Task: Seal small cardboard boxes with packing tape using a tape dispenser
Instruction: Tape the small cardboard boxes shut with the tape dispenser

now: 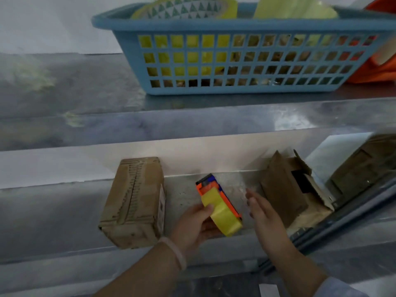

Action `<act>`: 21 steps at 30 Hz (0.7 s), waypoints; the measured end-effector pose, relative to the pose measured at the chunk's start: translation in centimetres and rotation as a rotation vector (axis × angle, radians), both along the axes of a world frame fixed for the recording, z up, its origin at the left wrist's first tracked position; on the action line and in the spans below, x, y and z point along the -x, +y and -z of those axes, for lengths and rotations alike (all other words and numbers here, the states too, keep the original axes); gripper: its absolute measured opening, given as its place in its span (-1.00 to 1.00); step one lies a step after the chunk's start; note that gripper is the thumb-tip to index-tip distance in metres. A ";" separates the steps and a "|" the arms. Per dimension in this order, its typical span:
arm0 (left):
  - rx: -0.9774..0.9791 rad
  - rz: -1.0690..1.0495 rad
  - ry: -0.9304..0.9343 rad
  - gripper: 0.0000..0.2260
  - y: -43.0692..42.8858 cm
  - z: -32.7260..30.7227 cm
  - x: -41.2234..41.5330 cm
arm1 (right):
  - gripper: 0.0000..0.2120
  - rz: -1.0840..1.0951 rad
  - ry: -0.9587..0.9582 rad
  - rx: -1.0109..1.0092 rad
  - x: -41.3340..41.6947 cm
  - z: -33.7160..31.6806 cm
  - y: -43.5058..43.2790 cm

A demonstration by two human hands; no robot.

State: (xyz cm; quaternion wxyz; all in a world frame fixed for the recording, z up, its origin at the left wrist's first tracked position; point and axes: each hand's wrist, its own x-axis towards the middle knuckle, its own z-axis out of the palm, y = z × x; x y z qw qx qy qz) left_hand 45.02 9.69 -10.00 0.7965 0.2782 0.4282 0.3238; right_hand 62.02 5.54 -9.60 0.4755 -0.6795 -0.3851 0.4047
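Between the taped box (132,202) and the open-flapped box (293,189), the tape dispenser (218,205) lies lengthwise away from the person, its orange-and-blue nose toward the shelf edge. The left hand (196,225) curls around its yellow roll. The right hand (264,213) hovers just beside it, fingers straight, holding nothing.

A scuffed steel worktop (53,221) steps up along its far edge to a steel shelf (64,82), a plain pale wall (42,22) behind, soft light glaring off the metal.
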 end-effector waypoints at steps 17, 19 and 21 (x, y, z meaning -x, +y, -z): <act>-0.152 0.057 -0.221 -0.62 -1.9 -3.5 6.4 | -0.60 -0.245 1.206 -0.033 3.6 -4.1 0.5; -0.276 0.017 -0.029 -0.69 -1.6 -4.0 6.9 | -0.67 -0.232 1.140 -0.093 3.3 -4.5 0.6; -0.336 -0.060 0.128 -0.73 -1.0 -4.6 7.3 | -0.64 -0.270 0.986 -0.139 3.0 -5.0 0.9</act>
